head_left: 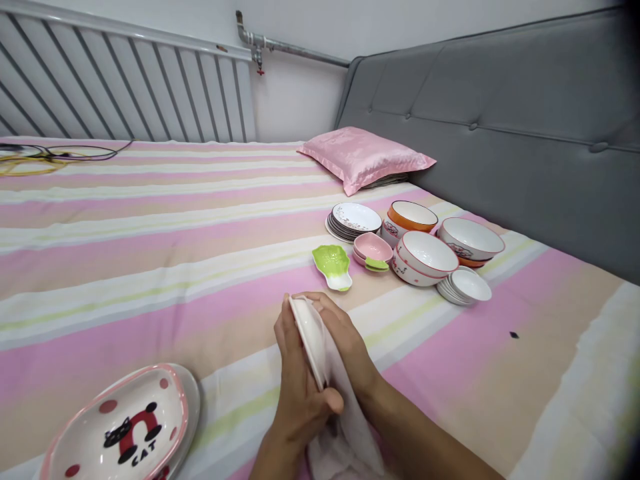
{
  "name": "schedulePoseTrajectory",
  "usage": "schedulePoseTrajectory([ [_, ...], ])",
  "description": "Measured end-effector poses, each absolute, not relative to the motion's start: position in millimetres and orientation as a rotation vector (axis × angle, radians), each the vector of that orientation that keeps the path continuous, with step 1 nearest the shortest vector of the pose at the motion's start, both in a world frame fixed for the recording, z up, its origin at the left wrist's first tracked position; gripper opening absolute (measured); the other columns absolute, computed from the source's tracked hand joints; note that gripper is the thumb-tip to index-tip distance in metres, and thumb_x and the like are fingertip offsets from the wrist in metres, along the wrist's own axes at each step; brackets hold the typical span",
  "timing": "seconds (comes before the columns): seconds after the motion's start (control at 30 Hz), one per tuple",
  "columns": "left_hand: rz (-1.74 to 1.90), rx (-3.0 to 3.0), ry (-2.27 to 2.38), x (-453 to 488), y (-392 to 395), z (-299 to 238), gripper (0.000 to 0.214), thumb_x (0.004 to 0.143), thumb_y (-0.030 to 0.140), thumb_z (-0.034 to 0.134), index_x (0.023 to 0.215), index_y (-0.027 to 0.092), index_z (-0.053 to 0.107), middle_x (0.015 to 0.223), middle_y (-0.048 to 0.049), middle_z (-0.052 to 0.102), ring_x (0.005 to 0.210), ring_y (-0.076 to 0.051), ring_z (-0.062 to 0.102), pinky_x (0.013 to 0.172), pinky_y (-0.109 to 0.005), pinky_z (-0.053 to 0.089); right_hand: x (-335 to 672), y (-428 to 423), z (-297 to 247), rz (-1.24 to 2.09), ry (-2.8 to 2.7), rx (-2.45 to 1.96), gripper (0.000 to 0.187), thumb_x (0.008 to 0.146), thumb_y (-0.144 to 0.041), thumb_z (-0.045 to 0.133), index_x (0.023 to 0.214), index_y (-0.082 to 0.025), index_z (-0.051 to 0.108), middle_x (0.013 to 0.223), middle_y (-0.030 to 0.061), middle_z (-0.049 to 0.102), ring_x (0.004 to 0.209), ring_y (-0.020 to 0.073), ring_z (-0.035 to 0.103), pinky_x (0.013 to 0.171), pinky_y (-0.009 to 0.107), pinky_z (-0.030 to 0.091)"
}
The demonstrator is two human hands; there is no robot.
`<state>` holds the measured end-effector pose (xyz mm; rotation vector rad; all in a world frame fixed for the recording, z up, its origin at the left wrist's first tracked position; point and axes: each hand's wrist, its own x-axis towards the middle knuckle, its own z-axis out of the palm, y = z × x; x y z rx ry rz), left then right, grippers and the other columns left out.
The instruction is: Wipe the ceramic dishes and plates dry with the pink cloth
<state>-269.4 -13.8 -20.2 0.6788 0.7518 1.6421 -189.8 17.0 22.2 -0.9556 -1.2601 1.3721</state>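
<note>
- Two stacked pieces at 8 o'clock from the held dish: oval CAT dish [115, 437] on top, paler piece [194, 400] mostly hidden beneath; both on the striped bed cover [225, 307]
- Left hand [295, 393]: fingers pressed together along the near-left side of the white dish [311, 343], thumb over its lower edge; dish pinched, tilted nearly on edge, clear of the cover, at the clock's centre
- Green leaf-shaped dish [331, 263] lying between 12 and 1, apart from both hands
- Pale cloth [345, 427] between dish and right hand, loose end hanging toward 6
- Right hand [353, 353] on the far-right side: fingers close together, curved round the cloth toward the upper rim; its thumb hidden, cannot tell how it sits
- Step in hand, my reading: wiping the dish; next move calls for a firm left pinch on the rim while the cloth works round
- At 1 o'clock, patterned plates [357, 217] stacked, then pink bowls [373, 245] nested just beside
- At 2 o'clock, larger bowls [429, 253] in stacks
- Between 2 and 3, small white dishes [473, 285] leaning in a pile
</note>
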Motion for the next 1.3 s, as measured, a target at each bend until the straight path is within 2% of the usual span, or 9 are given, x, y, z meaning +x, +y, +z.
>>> schedulePoseTrajectory([
  [0.1, 1.688, 1.191, 0.992, -268.8, -12.3, -17.0, 0.111, 0.035, 0.057, 0.077, 0.133, 0.02, 0.04, 0.138, -0.0141, 0.032, 0.131, -0.034, 0.021, 0.108, -0.044, 0.013, -189.2, 19.7, 21.8, 1.508, -1.114, -0.961, 0.029, 0.086, -0.04, 0.042, 0.096, -0.019, 0.059, 0.094, 0.0028, 0.065, 0.091, 0.0179, 0.059, 0.082, 0.028, 0.047],
  [0.27, 1.454, 1.74, 1.265, -281.9, -5.1, -31.9, 0.134, 0.03, 0.06, 0.077, 0.142, 0.021, 0.015, 0.14, -0.0176, 0.021, 0.13, -0.039, 0.021, 0.102, -0.056, 0.023, -188.0, 22.8, 27.0, 1.943, -0.655, -0.922, 0.035, 0.081, -0.045, 0.05, 0.096, -0.016, 0.061, 0.075, 0.0024, 0.065, 0.074, 0.0172, 0.062, 0.069, 0.027, 0.049],
  [0.4, 1.304, 2.007, 1.365, -290.5, -1.0, -36.9, 0.134, 0.033, 0.07, 0.069, 0.143, 0.024, 0.005, 0.141, -0.0173, 0.015, 0.133, -0.037, 0.016, 0.101, -0.056, 0.027, -188.1, 23.2, 33.1, 2.169, -0.367, -0.835, 0.038, 0.08, -0.047, 0.05, 0.092, -0.013, 0.064, 0.064, 0.0027, 0.064, 0.062, 0.0164, 0.062, 0.061, 0.026, 0.048],
  [0.5, 1.299, 1.962, 1.383, -290.0, -1.5, -34.8, 0.132, 0.035, 0.077, 0.061, 0.143, 0.025, 0.007, 0.144, -0.0166, 0.01, 0.133, -0.038, 0.013, 0.099, -0.056, 0.03, -189.5, 22.9, 32.5, 2.114, -0.342, -0.814, 0.036, 0.08, -0.046, 0.051, 0.087, -0.014, 0.065, 0.062, 0.002, 0.064, 0.062, 0.0164, 0.062, 0.06, 0.026, 0.047],
  [0.57, 1.274, 1.9, 1.384, -287.3, -2.6, -33.5, 0.13, 0.036, 0.079, 0.058, 0.143, 0.025, 0.006, 0.147, -0.0153, 0.002, 0.134, -0.04, 0.009, 0.097, -0.057, 0.031, -190.3, 22.9, 29.8, 2.049, -0.361, -0.81, 0.034, 0.079, -0.047, 0.053, 0.081, -0.015, 0.064, 0.062, 0.0009, 0.063, 0.064, 0.0166, 0.062, 0.061, 0.026, 0.047],
  [0.7, 1.237, 1.756, 1.348, -280.0, -4.6, -33.7, 0.125, 0.043, 0.081, 0.051, 0.142, 0.028, -0.003, 0.15, -0.0103, -0.009, 0.136, -0.036, -0.003, 0.101, -0.057, 0.025, -190.4, 23.8, 22.3, 1.834, -0.53, -0.842, 0.025, 0.078, -0.042, 0.056, 0.074, -0.017, 0.061, 0.062, -0.002, 0.06, 0.064, 0.0144, 0.059, 0.064, 0.025, 0.045],
  [0.9, 1.318, 1.587, 1.187, -275.7, -5.2, -35.2, 0.121, 0.046, 0.076, 0.057, 0.143, 0.03, 0.002, 0.151, -0.0075, 0.0, 0.136, -0.033, -0.002, 0.107, -0.051, 0.014, -191.2, 22.5, 17.8, 1.547, -0.901, -0.794, 0.02, 0.085, -0.034, 0.05, 0.085, -0.018, 0.06, 0.079, -0.0013, 0.062, 0.075, 0.013, 0.057, 0.07, 0.024, 0.044],
  [1.1, 1.382, 1.464, 1.067, -274.8, -3.8, -35.3, 0.12, 0.045, 0.075, 0.059, 0.143, 0.029, 0.006, 0.149, -0.0069, 0.008, 0.136, -0.031, 0.006, 0.109, -0.045, 0.015, -191.3, 16.6, 25.0, 1.415, -1.008, -0.85, 0.023, 0.089, -0.031, 0.044, 0.097, -0.019, 0.061, 0.098, 0.0015, 0.062, 0.09, 0.0153, 0.057, 0.075, 0.024, 0.044],
  [1.3, 1.356, 1.329, 0.971, -272.2, -4.4, -32.3, 0.122, 0.044, 0.074, 0.06, 0.142, 0.03, 0.003, 0.151, -0.007, 0.006, 0.136, -0.031, 0.007, 0.109, -0.045, 0.016, -190.5, 12.7, 25.7, 1.299, -1.092, -0.913, 0.029, 0.092, -0.031, 0.037, 0.104, -0.02, 0.062, 0.107, 0.0023, 0.061, 0.1, 0.0173, 0.055, 0.078, 0.026, 0.045],
])
